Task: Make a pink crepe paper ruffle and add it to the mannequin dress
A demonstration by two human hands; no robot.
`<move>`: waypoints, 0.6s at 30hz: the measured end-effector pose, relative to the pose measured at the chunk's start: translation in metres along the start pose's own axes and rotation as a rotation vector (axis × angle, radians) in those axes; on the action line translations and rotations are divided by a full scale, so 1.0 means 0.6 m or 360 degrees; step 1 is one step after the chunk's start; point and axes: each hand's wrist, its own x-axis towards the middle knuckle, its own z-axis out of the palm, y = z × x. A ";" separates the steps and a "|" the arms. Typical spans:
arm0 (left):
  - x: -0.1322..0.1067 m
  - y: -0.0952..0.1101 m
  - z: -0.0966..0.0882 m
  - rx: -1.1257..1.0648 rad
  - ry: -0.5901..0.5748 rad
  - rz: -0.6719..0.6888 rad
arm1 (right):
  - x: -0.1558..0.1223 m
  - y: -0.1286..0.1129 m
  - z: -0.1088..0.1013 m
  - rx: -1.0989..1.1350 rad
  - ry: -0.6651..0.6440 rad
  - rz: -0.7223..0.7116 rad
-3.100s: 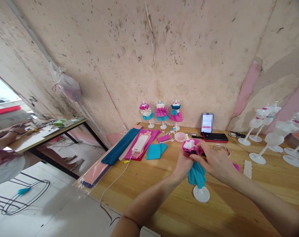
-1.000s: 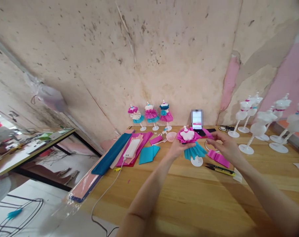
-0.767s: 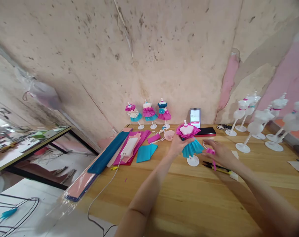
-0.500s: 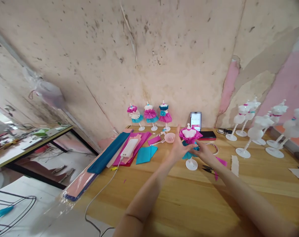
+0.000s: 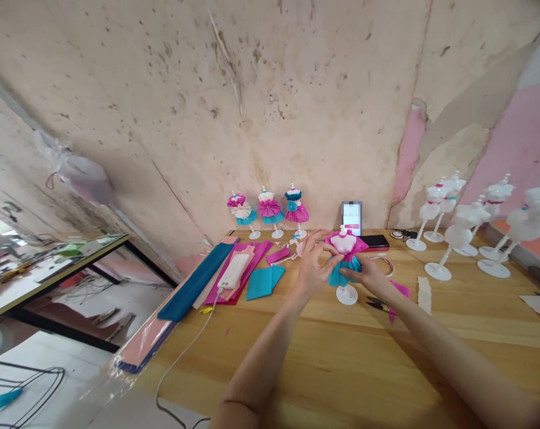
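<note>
A small white dress form [image 5: 343, 243] on a round-based stand wears a ruffled magenta top [image 5: 358, 245] and a gathered teal skirt [image 5: 346, 271], apparently of crinkled paper. From its left side, my left hand [image 5: 315, 265] pinches the dress near the waist with thumb and index fingertip, its other fingers apart and raised. My right hand [image 5: 371, 276] presses thumb and fingers on the skirt's right side, some fingers hidden behind it. The form stands upright on the wooden table. Beside my right forearm lie black-bladed scissors [image 5: 377, 304] and a magenta scrap [image 5: 400, 289].
Three dressed forms, one with a magenta bow [image 5: 270, 207], stand by the wall. Several bare white forms [image 5: 438, 271] are at right. Teal paper [image 5: 259, 282], a white power bank [image 5: 233, 271] with a cable and a teal roll [image 5: 193, 283] lie left. A phone [image 5: 352, 218] stands behind.
My left hand's fingers have lifted and spread, with thumb and index fingertip now at the waist. My right hand has shifted slightly on the skirt, which shows more fully. The camera view has moved slightly.
</note>
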 end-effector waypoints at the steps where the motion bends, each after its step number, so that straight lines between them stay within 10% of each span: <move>1: -0.002 0.002 0.002 0.0037 0.0011 0.0021 | -0.001 0.002 -0.001 -0.0035 0.0011 -0.0030; 13: 0.002 0.048 0.062 0.0245 0.0179 0.0046 | -0.006 0.029 -0.015 -0.0243 -0.0047 -0.0103; 18: -0.001 0.042 0.053 0.0197 0.0232 -0.0032 | -0.068 0.068 -0.057 -0.1084 -0.0218 -0.0204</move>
